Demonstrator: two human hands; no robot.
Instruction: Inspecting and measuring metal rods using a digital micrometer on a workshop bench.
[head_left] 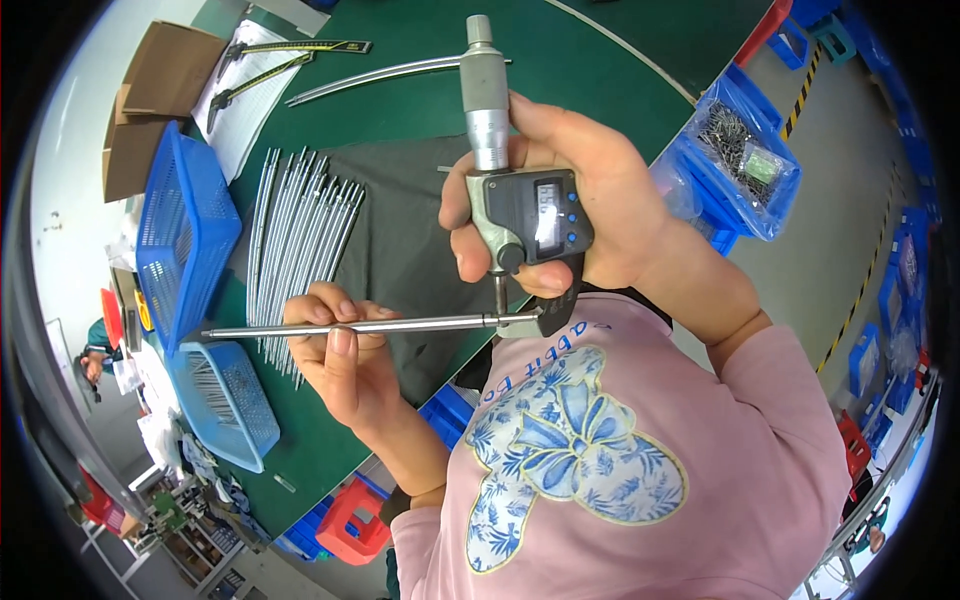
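My right hand (590,190) is wrapped round a digital micrometer (487,105), a grey tool with a black display housing. Its thimble points away toward the far side, and its frame curves down at the near end. Between the fingers and thumb of my left hand (345,345) is a slim metal rod (410,325), held roughly level. The rod's right end lies in the micrometer's jaw gap, by the spindle tip. Whether both measuring faces touch it, I cannot tell. Left of my hands, several similar rods (300,230) lie side by side on a dark cloth (400,240).
A blue basket (185,235) and a light-blue basket holding thin rods (225,405) stand at the left. Two calipers (265,75) rest on paper beside a cardboard box (165,75). Long rods (375,75) lie across the green table (600,60). Blue bins (745,150) stand right.
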